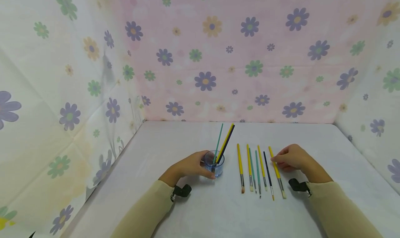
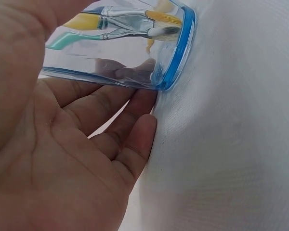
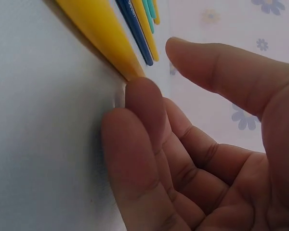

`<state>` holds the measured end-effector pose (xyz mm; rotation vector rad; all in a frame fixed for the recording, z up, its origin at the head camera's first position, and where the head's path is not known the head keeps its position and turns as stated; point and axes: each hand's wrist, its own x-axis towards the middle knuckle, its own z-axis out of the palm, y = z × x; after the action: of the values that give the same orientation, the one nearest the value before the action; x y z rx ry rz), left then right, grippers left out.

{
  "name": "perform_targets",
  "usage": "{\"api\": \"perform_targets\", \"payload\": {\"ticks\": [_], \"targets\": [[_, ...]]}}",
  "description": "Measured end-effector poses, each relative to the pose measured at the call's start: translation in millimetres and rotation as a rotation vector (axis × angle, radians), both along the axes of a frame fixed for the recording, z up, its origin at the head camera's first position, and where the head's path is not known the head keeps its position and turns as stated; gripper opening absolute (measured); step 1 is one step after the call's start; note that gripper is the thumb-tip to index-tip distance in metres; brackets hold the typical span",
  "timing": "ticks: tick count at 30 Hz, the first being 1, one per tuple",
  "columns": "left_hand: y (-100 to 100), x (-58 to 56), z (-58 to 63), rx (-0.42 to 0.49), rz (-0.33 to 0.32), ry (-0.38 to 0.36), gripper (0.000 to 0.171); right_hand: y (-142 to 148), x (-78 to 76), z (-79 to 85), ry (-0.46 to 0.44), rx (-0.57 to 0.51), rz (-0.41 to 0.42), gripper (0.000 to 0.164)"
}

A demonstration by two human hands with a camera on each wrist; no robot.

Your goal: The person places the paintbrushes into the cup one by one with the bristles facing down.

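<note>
At far left, the patterned left curtain (image 1: 47,74) is met by the left edge of the white worktop (image 1: 175,137); a broad stretch of bare surface is left between that edge and the left hand (image 1: 191,165). A clear, blue-based glass (image 1: 218,172) is gripped low between its thumb and fingers, upright on the worktop. Three brushes are held in it, bristles down: teal (image 1: 219,137), yellow (image 1: 226,137) and dark (image 1: 228,137).

A narrow gap is left before a row of seven brushes, handles away, bristles near: yellow (image 1: 239,161), yellow (image 1: 249,161), teal (image 1: 251,165), teal (image 1: 257,168), yellow (image 1: 261,161), dark blue (image 1: 267,168), yellow (image 1: 277,173). These are closely spaced; well apart from them, the far edge is bounded by the pink backdrop (image 1: 231,60).

The last yellow brush is met near its handle end by the fingertips of the right hand (image 1: 297,159); the thumb is held apart, and nothing is pinched. Room is left between this hand and the right curtain (image 1: 368,92).

White lettering is noted on the dark blue handle; it cannot be read with certainty.
</note>
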<state>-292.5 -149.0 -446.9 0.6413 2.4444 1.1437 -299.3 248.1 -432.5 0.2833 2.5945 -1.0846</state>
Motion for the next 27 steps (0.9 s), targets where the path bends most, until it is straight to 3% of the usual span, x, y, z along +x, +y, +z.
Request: {"api": "perform_targets", "payload": {"ticks": [15,27], "targets": [[1.5,2.9,2.1,-0.009,0.020,-0.001,0.084,-4.8,1.5,-0.5,0.015,0.053,0.026,0.050],[0.0,2.5,3.1,0.028,-0.015,0.011,0.082,-6.9,1.8,-1.9,0.031,0.085,0.040,0.048]]}}
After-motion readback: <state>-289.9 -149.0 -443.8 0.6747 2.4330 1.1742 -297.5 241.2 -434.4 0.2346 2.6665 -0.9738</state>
